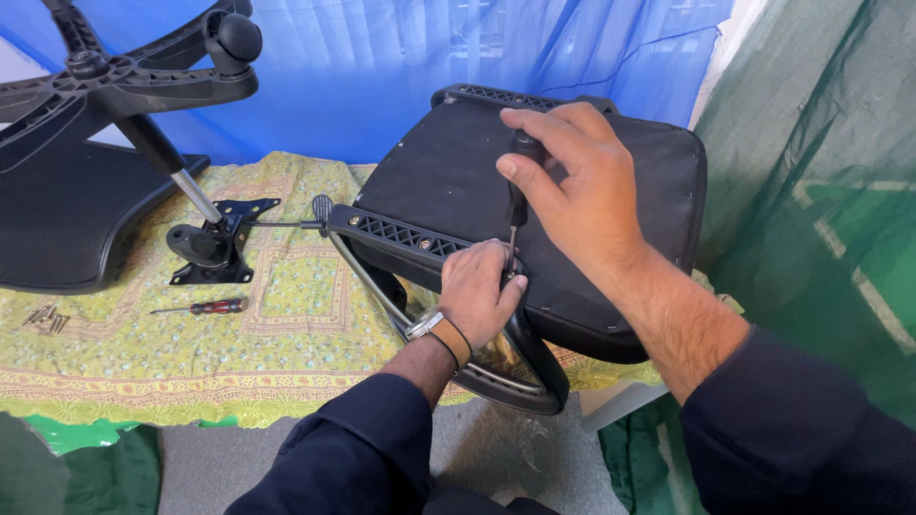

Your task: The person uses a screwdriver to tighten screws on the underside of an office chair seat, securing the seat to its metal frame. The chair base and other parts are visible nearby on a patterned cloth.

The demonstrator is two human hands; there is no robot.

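Dark sleeves fill the bottom of the view, and from them both hands reach up to an overturned chair seat lying on a yellow-green patterned cloth.

Far out to the left of the fingers, a small heap of loose screws waits on the cloth, and beside it a red-handled screwdriver lies idle. Above those sits the chair's star base with its gas column ending in a black tilt-mechanism plate, which is detached from the seat and well apart from it (so that joint looks yet to be made).

Closer in, the left hand, with a tan-strapped watch on its wrist, is curled with fingers pressed together around the black armrest bracket, thumb and fingertips pinching near the screw point, just under the tool's tip. Directly above those fingers, the right hand wraps closed around the black handle of a second screwdriver, its shaft pointing straight down into the bracket.

By the look of it, this armrest is being fastened to the seat's underside right now; the loop of the armrest hangs off the table edge below the left fingers. Whether the screw is seated cannot be made out.
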